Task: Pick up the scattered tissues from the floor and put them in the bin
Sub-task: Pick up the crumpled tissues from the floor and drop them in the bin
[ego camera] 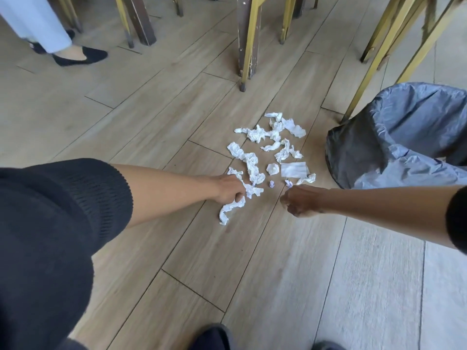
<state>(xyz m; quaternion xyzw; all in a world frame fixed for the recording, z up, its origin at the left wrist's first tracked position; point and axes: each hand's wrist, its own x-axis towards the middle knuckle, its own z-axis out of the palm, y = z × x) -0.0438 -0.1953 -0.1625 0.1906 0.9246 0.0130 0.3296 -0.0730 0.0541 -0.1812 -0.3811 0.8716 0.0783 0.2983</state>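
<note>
Left hand [231, 192] fingers pinch twisted tissue [231, 210]; right hand [299, 200] curled, contents unclear. Tissues [273, 147] beyond fingertips: light, soft, pinch anywhere.

Left arm: wide black knit sleeve [75, 198], loose, ribbed weave showing near the hem, ending about the elbow; forearm bare below it down to the left hand [228, 189]. Right arm: narrow edge of a matching black sleeve [458, 218] at frame edge, forearm bare to the right hand [299, 202]. No rings or watch can be made out. Bottom edge: two dark shoe tips, one [214, 337] near centre, one [326, 346] farther right.
</note>
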